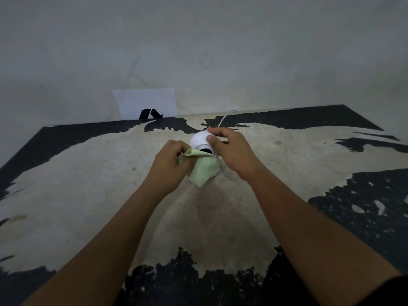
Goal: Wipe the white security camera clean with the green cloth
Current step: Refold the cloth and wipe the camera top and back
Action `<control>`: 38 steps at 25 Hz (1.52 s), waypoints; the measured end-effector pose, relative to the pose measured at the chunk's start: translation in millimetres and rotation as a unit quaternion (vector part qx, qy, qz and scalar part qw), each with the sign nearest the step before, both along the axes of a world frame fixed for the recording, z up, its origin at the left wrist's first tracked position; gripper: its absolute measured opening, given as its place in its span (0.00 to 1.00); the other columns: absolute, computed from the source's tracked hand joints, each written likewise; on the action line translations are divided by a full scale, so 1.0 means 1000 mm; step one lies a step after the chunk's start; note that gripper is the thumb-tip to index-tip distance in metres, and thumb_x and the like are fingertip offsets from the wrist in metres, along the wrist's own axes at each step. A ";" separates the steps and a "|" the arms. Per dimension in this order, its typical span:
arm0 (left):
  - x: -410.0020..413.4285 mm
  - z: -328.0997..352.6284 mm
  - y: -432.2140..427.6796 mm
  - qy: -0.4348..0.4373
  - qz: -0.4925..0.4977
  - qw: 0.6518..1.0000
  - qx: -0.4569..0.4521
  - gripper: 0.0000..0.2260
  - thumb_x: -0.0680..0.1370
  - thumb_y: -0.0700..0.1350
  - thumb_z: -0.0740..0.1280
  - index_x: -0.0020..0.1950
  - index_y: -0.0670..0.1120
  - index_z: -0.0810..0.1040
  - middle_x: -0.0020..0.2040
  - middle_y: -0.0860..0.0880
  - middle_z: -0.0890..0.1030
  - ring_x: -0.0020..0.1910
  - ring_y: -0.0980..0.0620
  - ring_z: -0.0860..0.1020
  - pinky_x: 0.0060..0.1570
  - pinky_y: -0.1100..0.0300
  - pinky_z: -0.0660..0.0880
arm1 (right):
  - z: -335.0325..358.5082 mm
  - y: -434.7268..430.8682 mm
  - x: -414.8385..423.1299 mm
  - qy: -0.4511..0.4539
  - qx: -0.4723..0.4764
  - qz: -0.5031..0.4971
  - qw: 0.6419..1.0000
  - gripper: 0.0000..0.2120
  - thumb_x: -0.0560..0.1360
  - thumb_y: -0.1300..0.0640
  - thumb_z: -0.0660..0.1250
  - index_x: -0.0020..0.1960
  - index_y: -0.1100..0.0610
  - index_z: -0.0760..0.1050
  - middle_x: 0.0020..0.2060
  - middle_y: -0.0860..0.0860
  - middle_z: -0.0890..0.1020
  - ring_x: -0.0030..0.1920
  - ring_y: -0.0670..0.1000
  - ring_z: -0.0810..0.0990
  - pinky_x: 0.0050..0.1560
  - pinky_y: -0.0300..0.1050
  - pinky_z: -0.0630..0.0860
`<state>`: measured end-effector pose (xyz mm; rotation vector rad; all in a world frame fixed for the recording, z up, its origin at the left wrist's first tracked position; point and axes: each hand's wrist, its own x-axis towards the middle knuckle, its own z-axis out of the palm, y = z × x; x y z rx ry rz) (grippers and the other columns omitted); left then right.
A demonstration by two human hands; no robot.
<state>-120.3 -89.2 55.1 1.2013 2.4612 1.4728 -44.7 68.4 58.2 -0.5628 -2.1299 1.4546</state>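
Observation:
A round white security camera (199,140) with a dark lens window stands near the middle of the worn table. My right hand (231,151) grips its right side, thumb on the dome and fingers over the top. My left hand (170,164) is closed on a crumpled green cloth (202,168), holding it against the camera's lower front just under the lens. The cloth hangs down and hides the camera's base.
A thin white cable (225,118) runs from the camera back toward the wall. A white sheet of paper with a black mark (146,104) leans against the wall behind the table. The tabletop (88,184) is black with its coating peeled to pale patches.

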 end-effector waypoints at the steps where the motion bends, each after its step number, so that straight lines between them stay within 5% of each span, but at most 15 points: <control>1: -0.005 0.000 0.005 0.027 0.014 1.000 -0.004 0.04 0.74 0.39 0.67 0.42 0.47 0.75 0.46 0.50 0.74 0.41 0.58 0.72 0.39 0.74 0.67 | 0.000 0.000 -0.001 -0.005 0.004 -0.001 1.000 0.15 0.75 0.51 0.67 0.61 0.50 0.77 0.60 0.47 0.79 0.53 0.49 0.80 0.60 0.51 0.77; 4: -0.015 0.002 0.017 0.040 0.011 0.999 -0.015 0.05 0.74 0.40 0.66 0.49 0.45 0.76 0.52 0.49 0.76 0.48 0.53 0.73 0.44 0.71 0.68 | -0.002 0.002 -0.001 -0.004 0.005 0.005 1.000 0.15 0.75 0.50 0.67 0.61 0.49 0.77 0.60 0.48 0.79 0.53 0.49 0.80 0.59 0.54 0.77; 9: -0.013 0.003 0.027 -0.033 0.031 0.999 -0.005 0.08 0.74 0.45 0.68 0.51 0.48 0.73 0.48 0.51 0.77 0.42 0.53 0.74 0.37 0.62 0.69 | -0.002 0.009 -0.002 0.002 -0.004 0.019 1.000 0.13 0.75 0.50 0.66 0.58 0.48 0.79 0.58 0.47 0.81 0.54 0.48 0.81 0.61 0.53 0.77; 16: 0.006 -0.004 0.052 0.010 0.047 0.999 -0.019 0.29 0.67 0.49 0.76 0.61 0.42 0.66 0.54 0.46 0.67 0.49 0.49 0.69 0.45 0.60 0.66 | 0.005 0.016 -0.002 -0.003 -0.039 0.046 0.998 0.11 0.77 0.50 0.64 0.55 0.51 0.82 0.53 0.47 0.84 0.53 0.46 0.80 0.59 0.47 0.77; 26: -0.025 0.008 0.019 -0.004 -0.049 0.994 -0.097 0.20 0.73 0.41 0.70 0.63 0.52 0.72 0.64 0.51 0.76 0.55 0.53 0.76 0.51 0.63 0.70 | -0.003 0.019 -0.005 0.015 -0.050 0.054 0.997 0.11 0.76 0.54 0.67 0.58 0.52 0.79 0.54 0.45 0.80 0.58 0.48 0.78 0.61 0.55 0.77; 31: -0.018 0.004 0.023 -0.052 -0.002 0.998 -0.022 0.13 0.74 0.48 0.68 0.58 0.53 0.75 0.51 0.53 0.78 0.52 0.50 0.78 0.43 0.64 0.71 | -0.003 0.017 -0.005 0.021 -0.070 0.058 0.996 0.11 0.76 0.55 0.67 0.57 0.53 0.80 0.56 0.46 0.81 0.58 0.48 0.79 0.60 0.54 0.78; 36: -0.002 -0.011 0.037 -0.037 0.038 0.999 -0.004 0.26 0.66 0.51 0.75 0.61 0.50 0.71 0.60 0.48 0.77 0.54 0.49 0.76 0.48 0.55 0.77 | 0.000 0.015 -0.003 0.026 -0.084 0.057 0.994 0.12 0.77 0.57 0.66 0.60 0.54 0.79 0.55 0.48 0.80 0.57 0.50 0.79 0.57 0.51 0.80; 38: -0.003 -0.010 0.033 -0.038 0.030 0.999 -0.004 0.26 0.67 0.49 0.75 0.62 0.51 0.71 0.61 0.49 0.77 0.55 0.50 0.76 0.47 0.59 0.75 | -0.001 0.016 -0.002 0.025 -0.083 0.059 0.995 0.13 0.77 0.57 0.66 0.60 0.55 0.78 0.56 0.48 0.80 0.58 0.51 0.79 0.57 0.50 0.80</control>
